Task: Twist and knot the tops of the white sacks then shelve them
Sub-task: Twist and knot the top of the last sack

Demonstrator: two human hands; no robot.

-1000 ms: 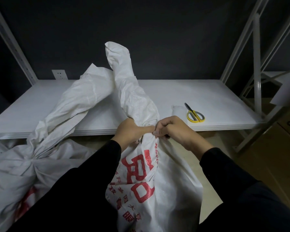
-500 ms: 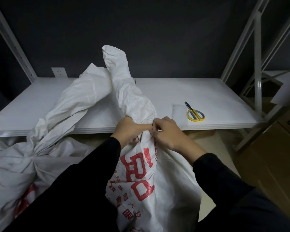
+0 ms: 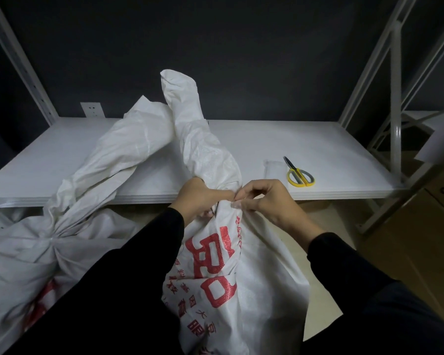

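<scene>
In the head view, the printed white sack (image 3: 215, 265) stands between the person's forearms in front of the shelf (image 3: 267, 144), with its twisted top (image 3: 190, 124) rising over the shelf edge. The left hand (image 3: 199, 198) has its grip clenched round the sack's neck. The right hand (image 3: 264, 201), touching it from the right, pinches the fabric at the same neck, while a second white sack (image 3: 36, 252) lies to the left and yellow scissors (image 3: 300, 175) rest on the shelf.

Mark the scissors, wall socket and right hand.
scissors (image 3: 296, 172), head view, yellow handle near the pivot.
wall socket (image 3: 92, 109), head view, faceplate centre.
right hand (image 3: 267, 201), head view, back of hand.
</scene>
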